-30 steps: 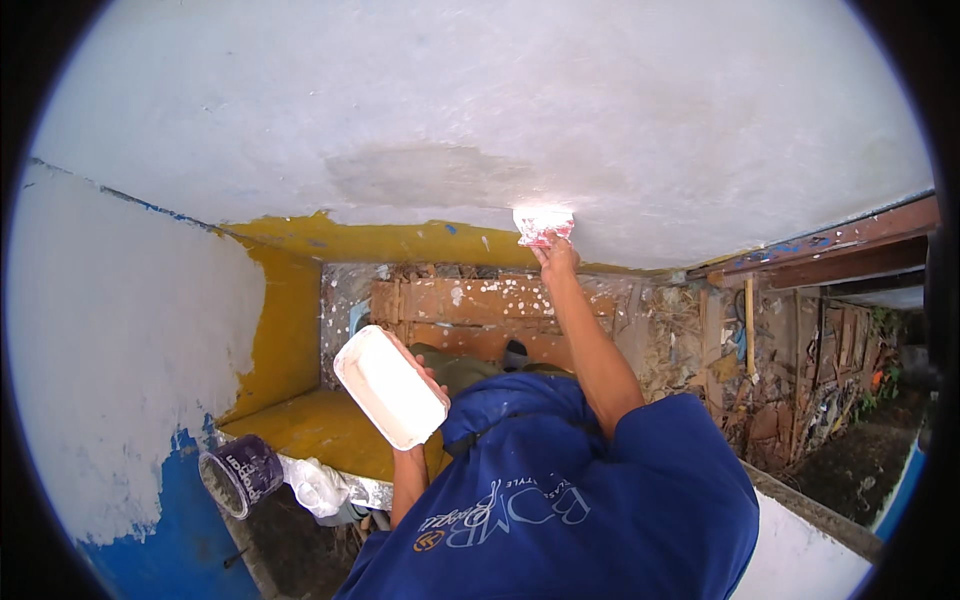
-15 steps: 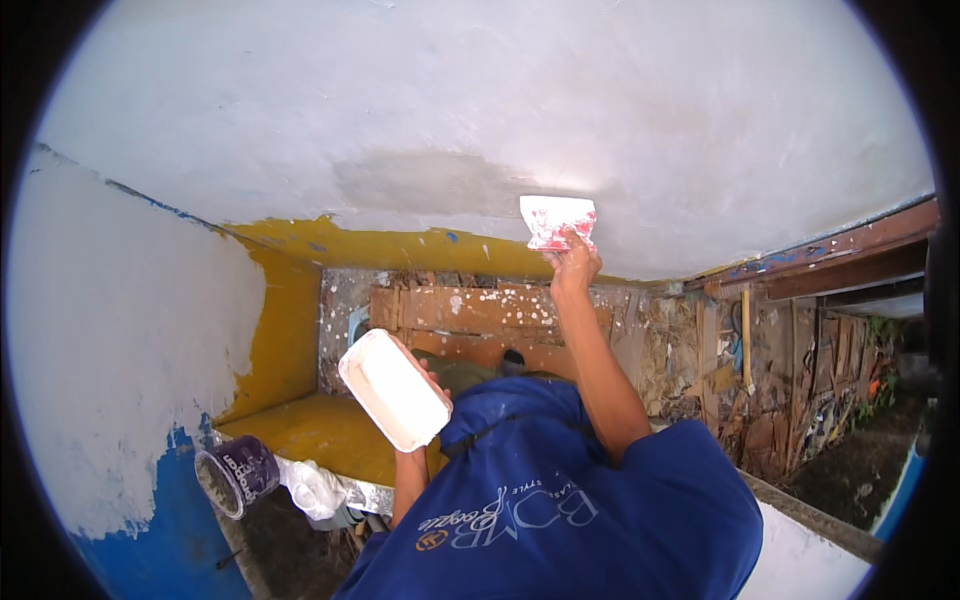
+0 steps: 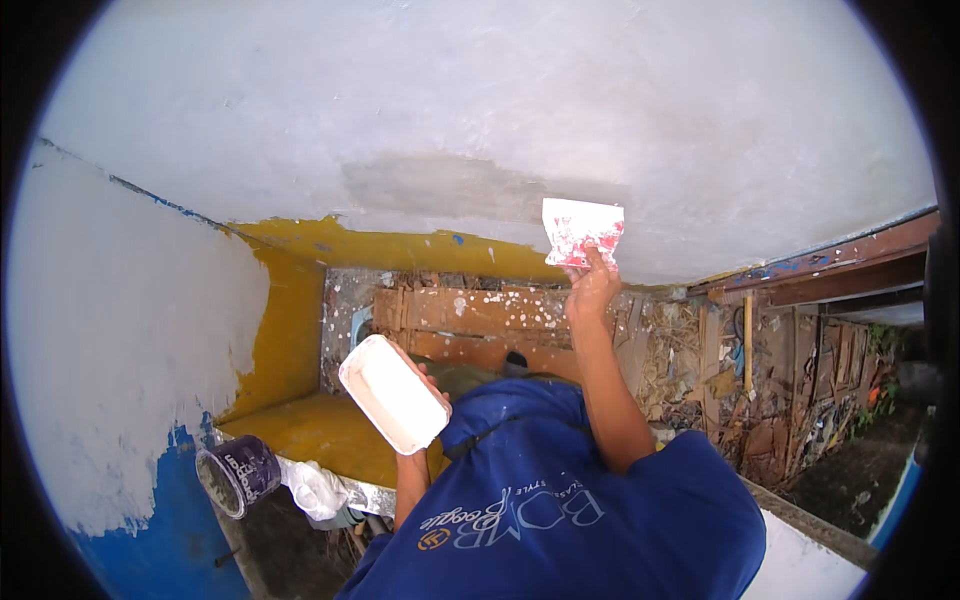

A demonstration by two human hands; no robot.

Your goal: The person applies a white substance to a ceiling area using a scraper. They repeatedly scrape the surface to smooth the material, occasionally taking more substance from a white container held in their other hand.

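Note:
My right hand (image 3: 594, 285) grips a red putty knife (image 3: 583, 232) smeared with white, fingers and thumb pinched on its lower end. The wide blade lies at the lower part of the white wall (image 3: 700, 120), just right of a greyish, damp-looking patch (image 3: 430, 185). Whether the blade's edge touches the wall I cannot tell. In my left hand (image 3: 425, 376) is a white rectangular tub (image 3: 397, 392), held tilted in front of my body. White material lines its inside; most of the left fingers are hidden behind it.
A yellow painted strip (image 3: 390, 245) runs below the white coat. At lower left, a dark purple bucket (image 3: 240, 475) stands beside a white plastic bag (image 3: 312, 490) near a yellow ledge (image 3: 330, 430). Paint-spotted boards (image 3: 470, 305) lie below; a wooden beam (image 3: 840, 265) juts at right.
My right hand and the putty knife have shifted a little right and slightly down along the wall. The tub in my left hand stays nearly where it was.

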